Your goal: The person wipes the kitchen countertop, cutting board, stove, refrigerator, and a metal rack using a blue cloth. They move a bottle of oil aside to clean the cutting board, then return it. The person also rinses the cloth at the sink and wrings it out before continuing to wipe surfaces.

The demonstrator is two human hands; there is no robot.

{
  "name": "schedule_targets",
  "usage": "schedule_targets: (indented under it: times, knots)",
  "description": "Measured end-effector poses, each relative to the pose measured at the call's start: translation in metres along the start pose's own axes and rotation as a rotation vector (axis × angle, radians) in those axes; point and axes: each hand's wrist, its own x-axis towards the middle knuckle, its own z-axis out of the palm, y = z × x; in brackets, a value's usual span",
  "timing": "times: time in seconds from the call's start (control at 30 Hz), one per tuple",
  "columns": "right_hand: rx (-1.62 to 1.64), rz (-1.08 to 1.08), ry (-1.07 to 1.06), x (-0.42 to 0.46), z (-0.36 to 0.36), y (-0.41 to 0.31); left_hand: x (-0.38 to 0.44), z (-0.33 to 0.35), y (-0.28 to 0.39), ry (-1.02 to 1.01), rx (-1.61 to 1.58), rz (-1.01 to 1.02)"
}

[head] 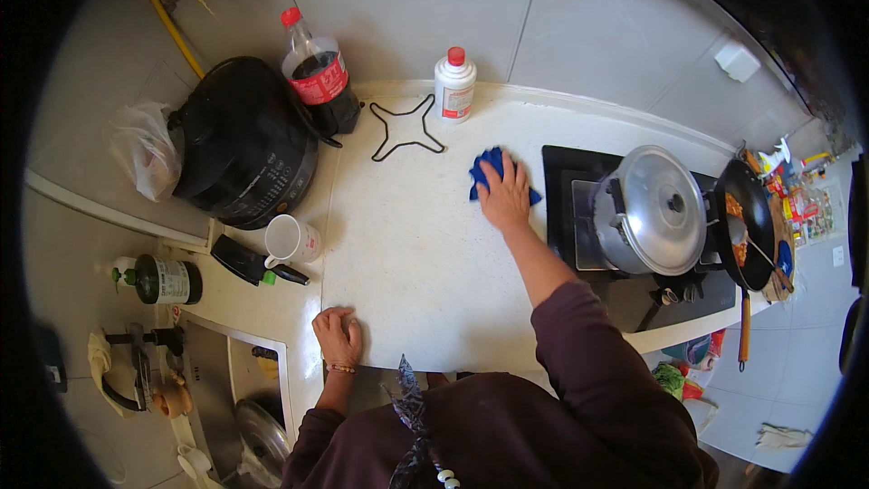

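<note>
My right hand [506,197] lies over a crumpled blue cloth [487,164], pressing it against the white countertop [421,231] just left of the gas stove. The cloth's edges stick out around the fingers. At the counter's front edge rests my left hand [338,336], loosely curled with the thumb apart and nothing visible in it. Beyond the cloth, by the wall, stand a white bottle with a red cap [455,92] and a black wire pot stand [407,114], which lies flat.
A lidded aluminium pot [652,214] and a wok with food [745,224] occupy the stove [563,163]. Leftward are a black electric cooker [248,149], a cola bottle [319,81], a white mug [292,239], a black-handled tool [237,259] and the sink [285,367].
</note>
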Motion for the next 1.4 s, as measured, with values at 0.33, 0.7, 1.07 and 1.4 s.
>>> schedule_targets:
  times: [0.33,0.7,1.07,1.4]
  knots:
    - [-0.091,0.162,-0.129,0.118,0.041,0.0,0.003,-0.004,0.007,-0.014,-0.031,-0.063]
    - [0.023,-0.119,-0.055,-0.006,0.026,-0.05,-0.002,-0.005,0.004,-0.008,-0.026,0.007]
    - [0.271,-0.499,-0.274,-0.212,-0.056,-0.102,-0.007,-0.001,-0.005,0.038,-0.051,0.06]
    - [0.005,-0.066,-0.127,-0.289,-0.122,-0.016,-0.007,0.005,-0.011,0.018,-0.003,0.08]
